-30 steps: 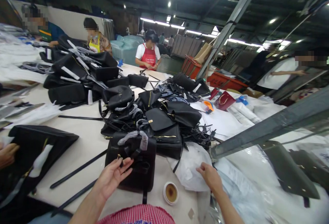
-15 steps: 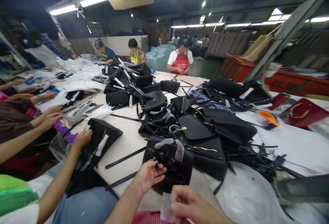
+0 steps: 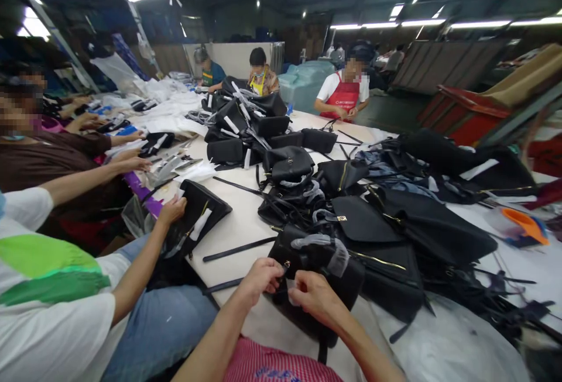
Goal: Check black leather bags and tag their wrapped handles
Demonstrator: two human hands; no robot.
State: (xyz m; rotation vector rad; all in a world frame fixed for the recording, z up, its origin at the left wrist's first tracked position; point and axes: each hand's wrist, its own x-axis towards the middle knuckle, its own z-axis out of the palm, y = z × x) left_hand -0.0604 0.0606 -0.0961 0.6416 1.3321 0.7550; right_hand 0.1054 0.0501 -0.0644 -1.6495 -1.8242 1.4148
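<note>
In front of me on the table, a black backpack (image 3: 346,288) lies with clear wrap round its top handle (image 3: 322,244). At its left side, my left hand (image 3: 263,279) is closed in a pinch on a small black pull tab beside a gold metal fitting (image 3: 287,264). Close by, my right hand (image 3: 319,297) grips a small piece of clear plastic film (image 3: 291,293) between thumb and fingers. The film is now near the left fingertips, over the bag's front. A black strap (image 3: 237,249) stretches left across the table.
More black bags (image 3: 369,221) are heaped behind and to the right. A clear plastic bag (image 3: 452,341) lies at the right front. On my left, a co-worker's hand (image 3: 173,209) holds another black bag (image 3: 204,218). An orange tape dispenser-like object (image 3: 524,225) lies far right.
My right hand has moved up and left with the plastic film, closer to my left hand. The left fingers have closed together more. The camera view has turned left.
</note>
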